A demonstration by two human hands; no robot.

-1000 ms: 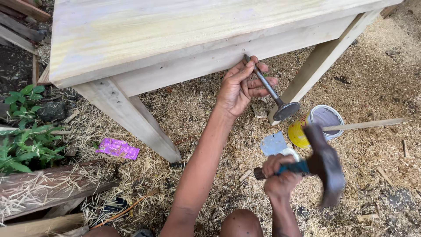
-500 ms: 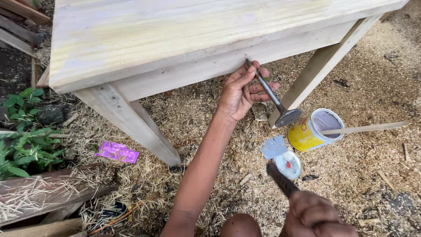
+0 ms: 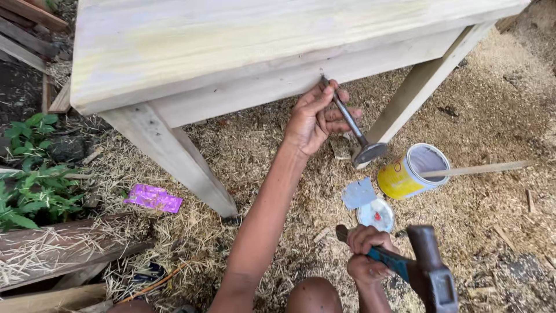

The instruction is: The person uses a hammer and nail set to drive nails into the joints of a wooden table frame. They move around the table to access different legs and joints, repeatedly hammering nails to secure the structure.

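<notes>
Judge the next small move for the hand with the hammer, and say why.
Probably swing the hammer onto the flat round head of the metal punch. The left hand holds the punch with its tip against the table's side rail, while the right hand has the hammer drawn back, clear of the punch.

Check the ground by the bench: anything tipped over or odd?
Yes: the yellow tin lies on its side on the sawdust, open mouth sideways, a wooden stick poking out. Its round lid lies loose nearby. No spill visible.

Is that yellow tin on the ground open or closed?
Open: the yellow tin lies tipped, mouth showing, round lid beside it.
</notes>
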